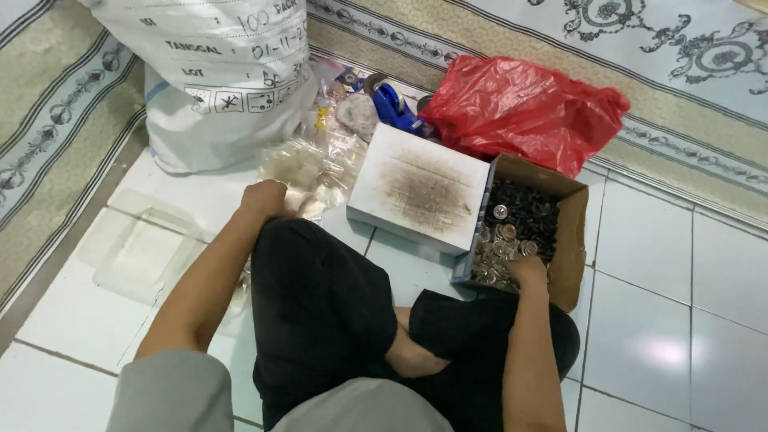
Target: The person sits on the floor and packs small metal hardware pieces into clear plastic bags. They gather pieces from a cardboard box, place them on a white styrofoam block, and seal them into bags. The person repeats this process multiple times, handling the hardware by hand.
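I sit cross-legged on a white tiled floor in black trousers. My right hand reaches into an open cardboard box filled with small silver round metal pieces and black pieces; its fingers are buried among the silver ones. My left hand rests beyond my left knee at a heap of small clear plastic bags; its fingers are curled and hidden, so what it holds cannot be seen. The white box lid lies flat between the two hands.
A large white printed sack stands at the back left. A red plastic bag lies behind the box, with a blue tape dispenser beside it. A clear plastic tray lies on the floor at left. Patterned carpet borders the tiles.
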